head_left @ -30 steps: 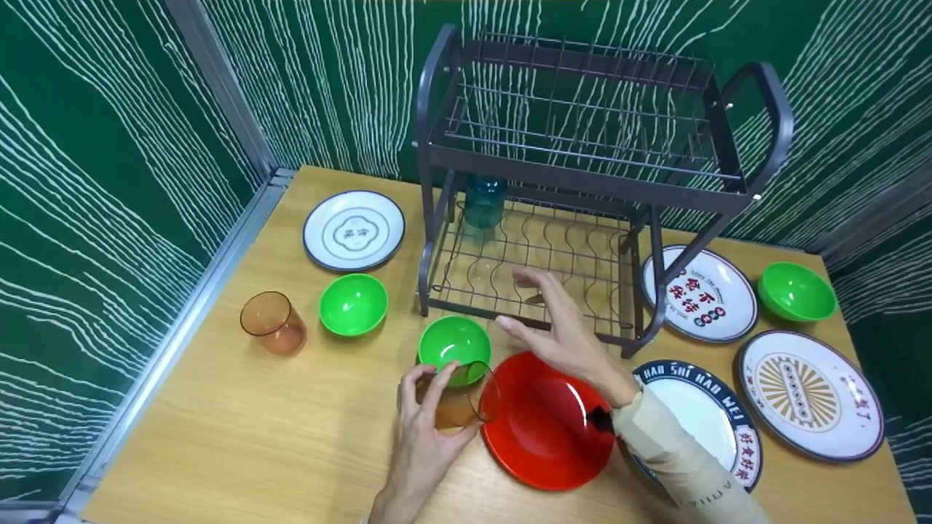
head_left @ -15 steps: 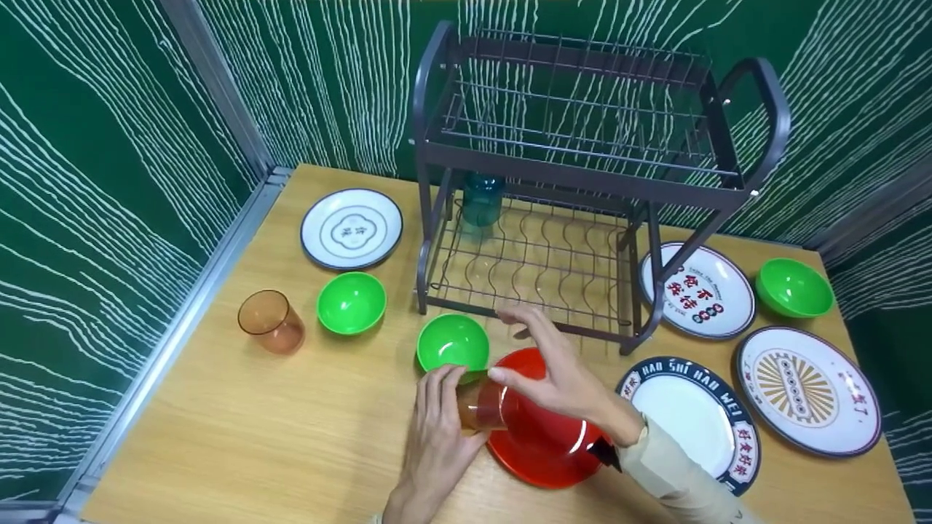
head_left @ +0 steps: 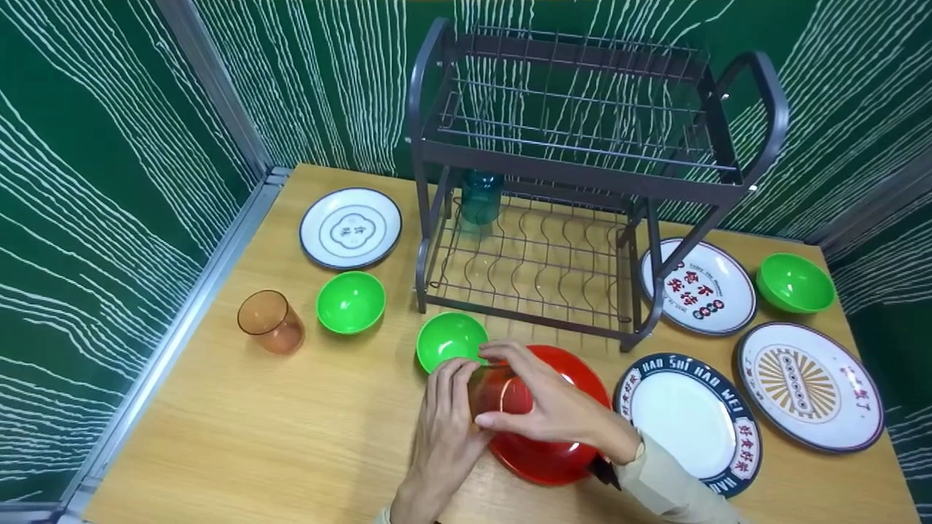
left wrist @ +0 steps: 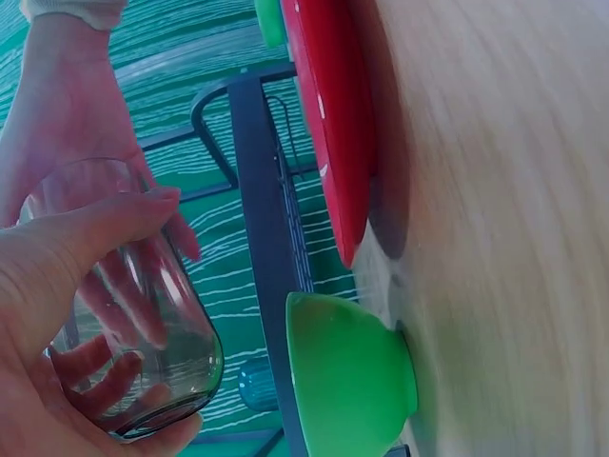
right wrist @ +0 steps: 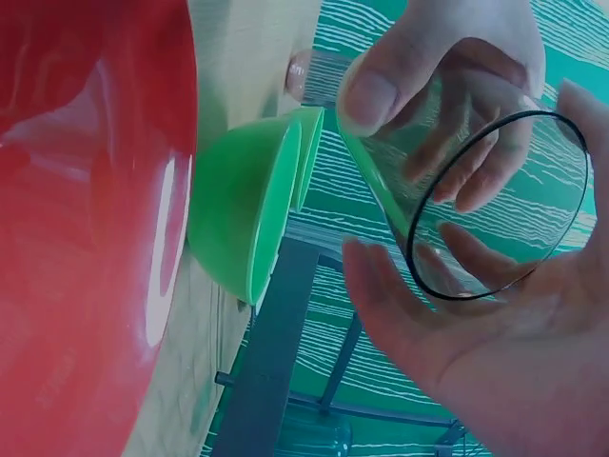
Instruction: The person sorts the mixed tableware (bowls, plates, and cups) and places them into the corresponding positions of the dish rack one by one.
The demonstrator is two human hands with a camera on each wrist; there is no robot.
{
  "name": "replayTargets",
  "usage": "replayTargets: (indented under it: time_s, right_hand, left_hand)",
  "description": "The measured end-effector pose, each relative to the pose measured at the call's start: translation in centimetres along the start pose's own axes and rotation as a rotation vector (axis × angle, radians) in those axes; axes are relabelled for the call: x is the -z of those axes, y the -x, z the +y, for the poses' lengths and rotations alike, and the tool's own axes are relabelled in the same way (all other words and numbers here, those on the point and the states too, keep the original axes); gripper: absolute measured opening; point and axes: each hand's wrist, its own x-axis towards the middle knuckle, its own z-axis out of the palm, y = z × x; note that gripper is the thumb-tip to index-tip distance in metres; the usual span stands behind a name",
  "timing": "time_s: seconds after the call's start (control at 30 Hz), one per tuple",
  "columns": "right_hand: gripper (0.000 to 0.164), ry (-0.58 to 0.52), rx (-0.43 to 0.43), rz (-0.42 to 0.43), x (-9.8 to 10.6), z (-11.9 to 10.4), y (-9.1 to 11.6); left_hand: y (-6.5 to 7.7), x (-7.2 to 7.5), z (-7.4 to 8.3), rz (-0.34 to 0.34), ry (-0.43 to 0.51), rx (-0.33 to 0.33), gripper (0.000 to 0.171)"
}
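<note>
Two hands (head_left: 450, 411) (head_left: 561, 415) surround one smooth, see-through, cylindrical glass (left wrist: 183, 333).

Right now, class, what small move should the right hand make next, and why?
Probably close the fingers of the right hand gently around the transparent, brown-tinted cup: only the left hand appears to grip it, off the pale wooden table, while the right hand curves around its open end without clearly holding it.

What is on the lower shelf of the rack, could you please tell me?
A teal glass stands at the back left of the lower shelf; the upper tier's front bar hides its top.
</note>
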Motion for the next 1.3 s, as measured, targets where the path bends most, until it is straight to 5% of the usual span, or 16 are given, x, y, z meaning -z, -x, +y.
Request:
replayTargets:
  time_s: [0.33,0.67,0.83,0.97,1.17,1.3]
  right_hand:
    - [0.056,-0.01,0.014,-0.007,1.0,0.2,0.1]
    - [0.056,-0.159,0.08,0.05,2.6,-0.1,0.6]
    - [0.056,-0.329,0.124,0.082,3.7,-2.0,0.9]
    - [0.058,-0.364,0.117,0.104,4.3,-2.9,1.1]
    - [0.065,-0.368,0.08,0.096,3.9,-1.6,1.5]
    - [0.07,-0.363,0.073,0.096,3.2,0.0,1.9]
  left_hand:
    - [-0.3,0.5,-0.2,-0.072,0.075,0.01,0.075]
    - [-1.8,1.8,-0.7,-0.115,0.512,-0.036,0.088]
    - [-2.7,2.7,-0.6,-0.118,0.645,0.026,0.093]
    - [-3.6,3.6,0.0,-0.119,0.738,0.077,0.092]
    - [-4.9,5.4,1.6,-0.146,0.942,0.184,0.081]
    - [-5.4,6.0,2.3,-0.168,0.957,0.199,0.076]
